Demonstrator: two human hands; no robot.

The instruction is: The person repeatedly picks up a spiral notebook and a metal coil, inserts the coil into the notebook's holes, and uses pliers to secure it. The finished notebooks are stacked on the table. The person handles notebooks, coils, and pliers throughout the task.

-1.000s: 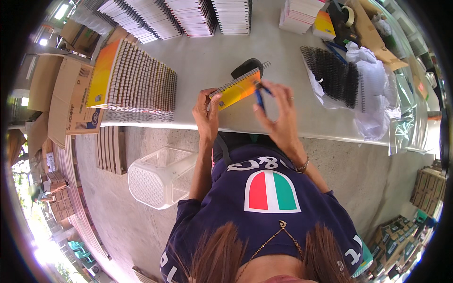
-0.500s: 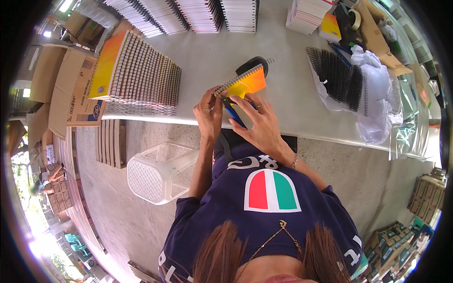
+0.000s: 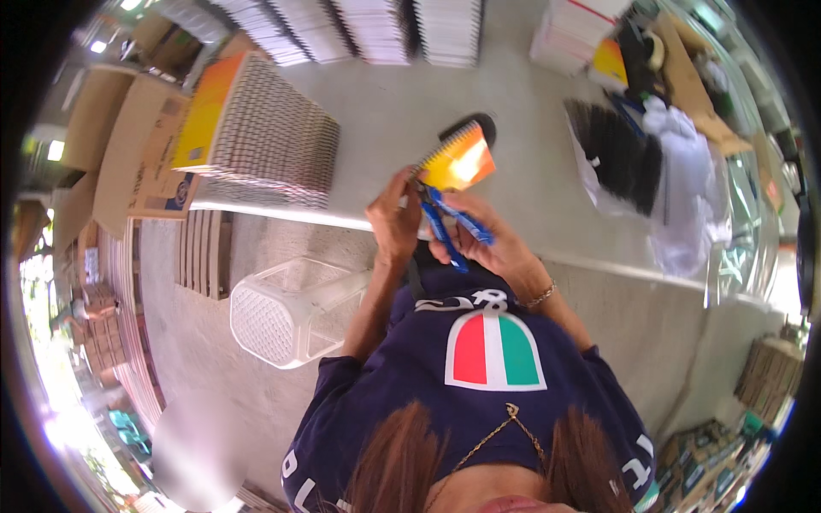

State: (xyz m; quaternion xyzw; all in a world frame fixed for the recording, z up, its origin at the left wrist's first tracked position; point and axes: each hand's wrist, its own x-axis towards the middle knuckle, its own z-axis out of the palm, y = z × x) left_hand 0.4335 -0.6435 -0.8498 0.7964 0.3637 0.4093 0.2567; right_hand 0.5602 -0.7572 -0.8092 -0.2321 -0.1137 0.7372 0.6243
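A small spiral-bound notebook point(image 3: 459, 161) with a yellow and orange cover is tilted above the table's front part. My left hand point(image 3: 395, 214) is closed on its lower left corner, at the end of the wire spiral. In my right hand point(image 3: 505, 244) is a pair of pliers point(image 3: 445, 224) with blue handles, spread apart. The pliers' jaws are at that same spiral end, close to my left fingertips; whether they grip the wire is too blurred to tell. A dark oval object point(image 3: 485, 126) lies on the table behind the notebook, partly hidden by it.
A tall stack of spiral notebooks point(image 3: 278, 128) stands left on the grey table point(image 3: 385, 94), beside an open cardboard box point(image 3: 141, 154). More bound stacks point(image 3: 449, 30) line the back. Black spiral coils point(image 3: 611, 158) lie right, near plastic wrap point(image 3: 684, 197). A white stool point(image 3: 291, 312) stands below.
My right hand has drawn back and wrapped around the pliers, whose blue handles now show spread. The notebook has tilted a little, and its cover now catches a glare. My left hand keeps its hold.
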